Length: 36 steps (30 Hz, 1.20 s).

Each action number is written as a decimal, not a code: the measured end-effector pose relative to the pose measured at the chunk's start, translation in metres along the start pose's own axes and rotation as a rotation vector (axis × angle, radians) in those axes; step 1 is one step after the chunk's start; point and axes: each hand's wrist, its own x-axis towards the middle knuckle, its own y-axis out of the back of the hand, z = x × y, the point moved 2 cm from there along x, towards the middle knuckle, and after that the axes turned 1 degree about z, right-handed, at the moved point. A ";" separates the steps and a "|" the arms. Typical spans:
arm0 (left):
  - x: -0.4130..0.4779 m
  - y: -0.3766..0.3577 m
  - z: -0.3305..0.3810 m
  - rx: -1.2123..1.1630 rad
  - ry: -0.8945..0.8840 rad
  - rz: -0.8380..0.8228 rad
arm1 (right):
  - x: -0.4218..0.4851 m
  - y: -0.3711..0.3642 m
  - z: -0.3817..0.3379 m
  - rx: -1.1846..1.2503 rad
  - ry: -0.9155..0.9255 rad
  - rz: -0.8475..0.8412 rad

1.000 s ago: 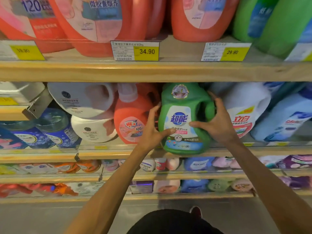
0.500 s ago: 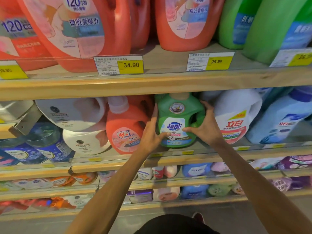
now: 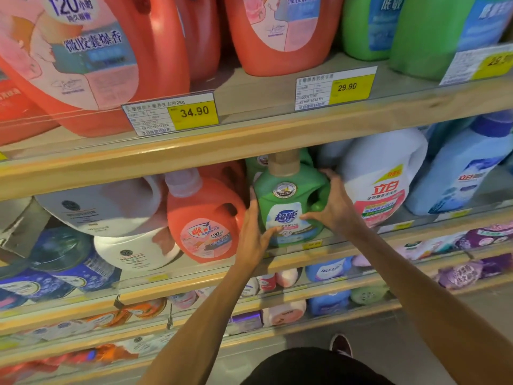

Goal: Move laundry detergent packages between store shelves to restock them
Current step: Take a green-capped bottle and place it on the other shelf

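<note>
A green detergent bottle (image 3: 288, 198) with a tan cap and a white-and-blue label stands upright on the middle shelf (image 3: 347, 245), between an orange bottle (image 3: 205, 218) and a white bottle (image 3: 380, 184). My left hand (image 3: 254, 234) grips its left side, thumb across the lower label. Its right side, by the handle, is held by my right hand (image 3: 334, 207), whose thumb lies on the front. Behind it another green bottle peeks out.
The upper shelf (image 3: 249, 137) carries large orange jugs (image 3: 91, 56) and green jugs (image 3: 422, 31) with price tags. White and dark blue bottles lie at the middle shelf's left, light blue ones (image 3: 466, 168) at its right. Lower shelves hold small packs. A shoe shows on the floor.
Both hands have pushed the green bottle back into the middle shelf and set it upright. The view has tilted down and drawn closer to the shelves.
</note>
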 end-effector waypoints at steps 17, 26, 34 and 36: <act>-0.002 0.008 0.020 -0.073 -0.030 -0.074 | -0.010 0.000 -0.001 0.060 -0.045 0.039; -0.006 0.017 0.030 -0.018 0.004 -0.116 | -0.010 -0.001 -0.006 -0.044 -0.056 -0.002; -0.008 0.020 0.030 0.067 -0.044 -0.110 | -0.019 0.010 -0.017 -0.294 0.027 -0.062; -0.009 0.021 0.028 0.078 -0.058 -0.122 | -0.023 0.014 -0.020 -0.317 0.028 -0.080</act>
